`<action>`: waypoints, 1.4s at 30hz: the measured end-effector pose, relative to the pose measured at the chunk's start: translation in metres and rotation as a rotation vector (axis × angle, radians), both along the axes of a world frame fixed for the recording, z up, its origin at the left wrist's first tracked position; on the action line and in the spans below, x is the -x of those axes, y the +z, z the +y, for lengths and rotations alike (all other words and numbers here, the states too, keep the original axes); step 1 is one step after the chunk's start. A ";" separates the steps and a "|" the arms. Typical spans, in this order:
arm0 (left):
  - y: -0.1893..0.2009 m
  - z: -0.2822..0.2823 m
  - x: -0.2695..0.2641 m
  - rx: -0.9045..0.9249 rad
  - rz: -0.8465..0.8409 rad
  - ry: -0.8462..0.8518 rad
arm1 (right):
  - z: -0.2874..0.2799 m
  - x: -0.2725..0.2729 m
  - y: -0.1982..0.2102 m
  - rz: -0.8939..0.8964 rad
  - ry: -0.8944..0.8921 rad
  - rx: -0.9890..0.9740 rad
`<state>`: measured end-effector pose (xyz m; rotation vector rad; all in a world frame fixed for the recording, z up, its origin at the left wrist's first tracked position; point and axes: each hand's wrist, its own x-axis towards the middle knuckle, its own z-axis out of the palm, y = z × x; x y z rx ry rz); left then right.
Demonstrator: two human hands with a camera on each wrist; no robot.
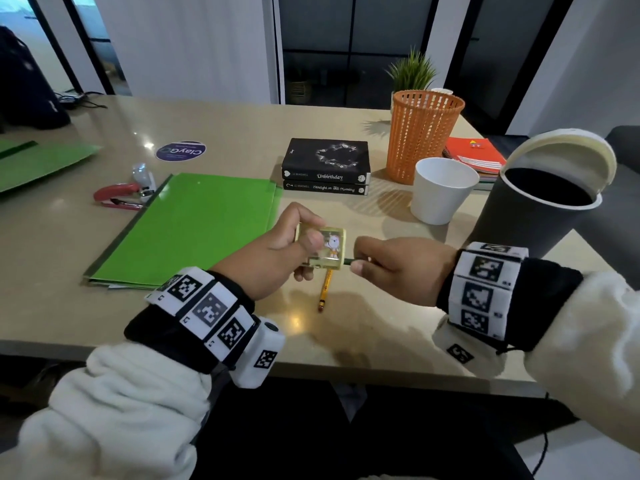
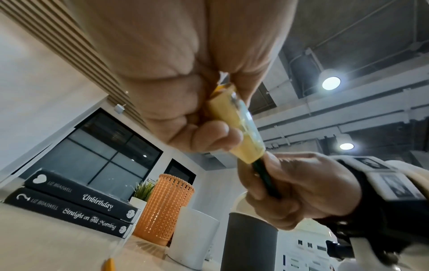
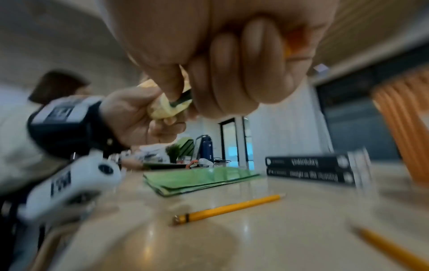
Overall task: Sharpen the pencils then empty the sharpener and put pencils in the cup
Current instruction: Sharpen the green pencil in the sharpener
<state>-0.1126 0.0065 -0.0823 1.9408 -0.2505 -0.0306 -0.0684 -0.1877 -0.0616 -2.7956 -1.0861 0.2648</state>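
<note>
My left hand grips a small yellow see-through sharpener with a cartoon figure on it, held above the table. My right hand pinches a dark green pencil whose tip is pushed into the sharpener's right side; the left wrist view shows the green pencil entering the sharpener. A yellow pencil lies on the table below the hands. In the right wrist view a second yellow pencil lies near it. The white cup stands empty further back on the right.
A dark bin with its white lid swung up stands at the right edge. An orange mesh basket, two stacked black books, a green folder and a red stapler lie on the beige table.
</note>
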 end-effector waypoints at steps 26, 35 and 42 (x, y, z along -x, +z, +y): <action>0.009 0.039 0.004 0.364 0.179 0.267 | -0.018 -0.018 -0.027 -0.482 0.212 -0.288; 0.003 0.037 0.005 0.380 0.205 0.297 | -0.016 -0.019 -0.032 -0.500 0.229 -0.308; -0.002 0.032 0.003 0.398 0.248 0.282 | -0.012 -0.021 -0.037 -0.526 0.215 -0.318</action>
